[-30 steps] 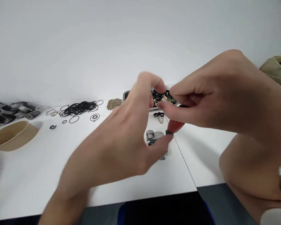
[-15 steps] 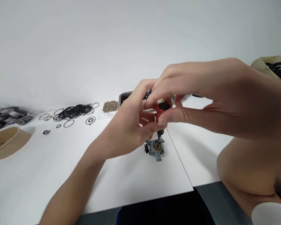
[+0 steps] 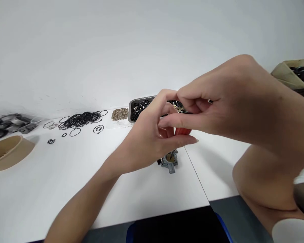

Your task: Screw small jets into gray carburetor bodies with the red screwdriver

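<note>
A red-handled screwdriver (image 3: 183, 131) leans to the right over a small grey carburetor (image 3: 171, 166) on the white table. Its shaft goes down into the round bore, where a brass-coloured disc shows. My left hand (image 3: 148, 138) curls around the handle from the left, thumb stretched along its lower part. From the right, my right hand (image 3: 225, 98) closes over the upper handle, its thumb crossing in front and its fingers folded in. Between them the hands hide most of the handle and the top of the carburetor.
Behind the hands stands a metal tray (image 3: 130, 113) of small dark parts, beside a pile of brass-coloured pieces (image 3: 120, 114). Black O-rings (image 3: 82, 119) lie to the left. A beige bin (image 3: 17, 152) is at far left, another bin (image 3: 281, 72) at far right. A seam crosses the table.
The screwdriver's handle has tipped to the right. My right hand has rolled over, its fingers folding in and its thumb reaching further left. My left thumb has stretched out to the right.
</note>
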Demonstrator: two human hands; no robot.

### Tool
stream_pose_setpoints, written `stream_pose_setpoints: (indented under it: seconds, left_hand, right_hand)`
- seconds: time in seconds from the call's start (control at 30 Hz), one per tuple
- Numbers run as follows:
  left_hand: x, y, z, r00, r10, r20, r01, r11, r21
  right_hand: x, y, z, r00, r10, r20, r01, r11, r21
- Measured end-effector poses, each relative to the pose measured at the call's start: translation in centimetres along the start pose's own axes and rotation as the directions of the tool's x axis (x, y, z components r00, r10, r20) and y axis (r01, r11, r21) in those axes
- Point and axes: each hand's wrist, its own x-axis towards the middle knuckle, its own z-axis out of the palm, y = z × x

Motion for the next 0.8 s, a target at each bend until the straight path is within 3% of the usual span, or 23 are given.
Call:
stream_pose_setpoints:
  seconds: [0.2, 0.27, 0.37, 0.5, 0.6, 0.7, 0.8]
  left_hand:
    - [0.0, -0.1, -0.6, 0.998, 0.053, 0.038, -0.054, 0.999, 0.01]
    - [-0.3, 0.3, -0.8, 0.998, 0.039, 0.043, -0.042, 0.996, 0.076]
    - [-1.0, 1.3, -1.1, 0.996, 0.08, -0.033, -0.068, 0.961, 0.267]
    - [-1.6, 2.2, -2.0, 0.988, 0.135, -0.078, -0.094, 0.915, 0.391]
    - [-1.5, 1.7, -2.8, 0.99, -0.006, 0.139, -0.053, 0.907, 0.418]
    - [-1.0, 0.9, -2.9, 0.921, -0.107, 0.375, -0.074, 0.896, 0.438]
    - [-0.4, 0.3, -2.1, 0.938, -0.125, 0.324, 0.008, 0.941, 0.337]
  right_hand:
    - [-1.4, 1.8, -1.3, 0.986, -0.099, 0.138, 0.06, 0.963, 0.264]
    - [-1.6, 2.2, -1.3, 0.984, -0.087, 0.154, 0.044, 0.963, 0.265]
    - [-1.4, 2.2, -1.0, 0.99, -0.044, 0.137, 0.008, 0.968, 0.25]
    - [-1.0, 1.5, -0.8, 0.987, 0.082, 0.14, -0.107, 0.978, 0.181]
    - [-0.9, 1.2, -0.7, 0.975, 0.164, 0.148, -0.182, 0.976, 0.12]
    - [-0.9, 1.1, -0.5, 0.973, 0.178, 0.145, -0.193, 0.976, 0.099]
    - [-0.8, 1.1, -0.2, 0.975, 0.18, 0.133, -0.189, 0.98, 0.057]
